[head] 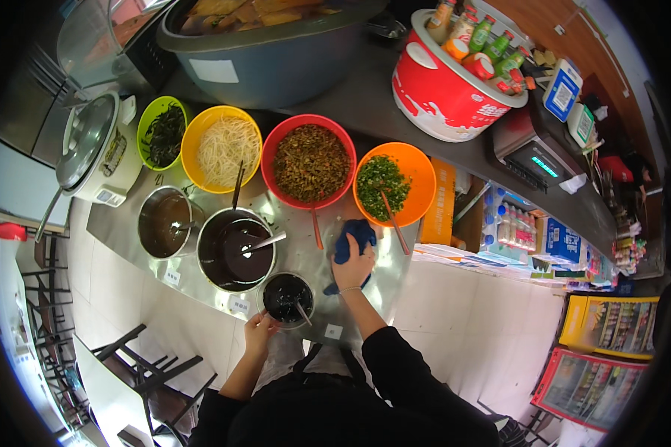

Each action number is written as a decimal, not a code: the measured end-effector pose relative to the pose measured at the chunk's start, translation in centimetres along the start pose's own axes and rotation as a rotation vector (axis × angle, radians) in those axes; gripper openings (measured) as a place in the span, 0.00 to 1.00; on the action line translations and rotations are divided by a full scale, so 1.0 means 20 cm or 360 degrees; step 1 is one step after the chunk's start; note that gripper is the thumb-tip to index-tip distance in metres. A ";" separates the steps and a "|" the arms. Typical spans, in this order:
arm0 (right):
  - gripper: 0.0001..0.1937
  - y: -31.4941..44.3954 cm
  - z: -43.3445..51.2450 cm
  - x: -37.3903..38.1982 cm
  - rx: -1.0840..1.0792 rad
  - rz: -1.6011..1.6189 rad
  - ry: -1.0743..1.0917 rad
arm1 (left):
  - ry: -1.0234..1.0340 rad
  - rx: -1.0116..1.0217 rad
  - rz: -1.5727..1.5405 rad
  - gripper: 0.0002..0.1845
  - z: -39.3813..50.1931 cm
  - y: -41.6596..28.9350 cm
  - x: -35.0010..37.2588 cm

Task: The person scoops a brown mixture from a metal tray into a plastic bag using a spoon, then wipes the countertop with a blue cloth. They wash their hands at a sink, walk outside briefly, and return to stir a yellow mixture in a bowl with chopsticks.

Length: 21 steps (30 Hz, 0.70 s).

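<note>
My right hand presses a dark blue cloth onto the stainless steel table. At the near edge, the fingers of my left hand grip the rim of a small container of dark sauce with a spoon in it. Left of that stands a larger steel pot of dark liquid with a ladle, then a steel pot of brown liquid. Beyond the cloth are a red bowl of chopped pickled vegetables and an orange bowl holding chopped green herbs, each with a utensil handle projecting.
A yellow bowl of pale shreds, a green bowl of dark strips and a lidded electric cooker line the left. Behind, a dark counter carries a large grey tub and a red bucket of bottles. Chairs stand lower left.
</note>
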State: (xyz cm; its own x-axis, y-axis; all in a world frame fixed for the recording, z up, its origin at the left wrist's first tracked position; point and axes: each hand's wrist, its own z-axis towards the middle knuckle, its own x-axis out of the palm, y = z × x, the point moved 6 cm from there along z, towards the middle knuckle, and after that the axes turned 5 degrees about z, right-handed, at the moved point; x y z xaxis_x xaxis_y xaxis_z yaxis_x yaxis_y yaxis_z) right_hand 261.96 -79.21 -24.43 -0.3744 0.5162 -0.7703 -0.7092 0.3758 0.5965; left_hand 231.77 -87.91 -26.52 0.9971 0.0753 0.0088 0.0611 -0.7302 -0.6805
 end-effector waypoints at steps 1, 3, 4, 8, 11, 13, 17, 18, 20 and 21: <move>0.34 0.05 -0.01 0.05 -0.0048 0.0066 -0.0003 | -0.0017 -0.0020 0.0011 0.17 -0.01 0.02 -0.03; 0.32 0.16 -0.03 0.13 -0.0231 0.0240 0.0044 | -0.0047 -0.0010 -0.0031 0.05 -0.03 0.03 -0.06; 0.32 0.21 -0.05 0.16 -0.0300 0.0274 0.0002 | -0.0057 0.0001 -0.0053 0.09 -0.03 0.03 -0.07; 0.32 0.34 -0.08 0.18 -0.0478 0.0606 0.0199 | -0.0067 0.0040 -0.0095 0.05 -0.03 0.02 -0.05; 0.31 0.26 -0.08 0.00 -0.0341 0.0759 0.0008 | -0.0081 0.0013 -0.0116 0.05 -0.04 0.02 -0.04; 0.31 0.18 -0.03 -0.11 -0.0250 0.0862 -0.0171 | -0.0072 0.0048 -0.0136 0.05 -0.05 0.00 -0.04; 0.31 0.09 0.13 -0.02 0.0003 0.0046 0.0200 | -0.0050 0.0010 -0.0169 0.05 -0.04 0.01 -0.04; 0.31 0.10 0.17 0.04 0.0033 -0.0220 0.0315 | -0.0030 0.0002 -0.0132 0.05 -0.03 0.01 -0.04; 0.31 0.10 0.24 0.16 0.0098 -0.0570 0.0619 | -0.0022 0.0013 -0.0053 0.05 -0.02 0.02 -0.05; 0.30 0.11 0.27 0.18 0.0089 -0.0563 0.0598 | -0.0005 0.0009 -0.0072 0.04 -0.02 0.02 -0.05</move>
State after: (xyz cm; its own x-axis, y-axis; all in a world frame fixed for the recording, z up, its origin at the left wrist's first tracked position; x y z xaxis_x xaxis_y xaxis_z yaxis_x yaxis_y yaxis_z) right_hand 262.30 -72.30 -24.55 -0.3132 0.0418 -0.9488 -0.8022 0.5230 0.2879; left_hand 230.88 -88.53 -26.60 0.9932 0.1103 0.0371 0.1057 -0.7219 -0.6839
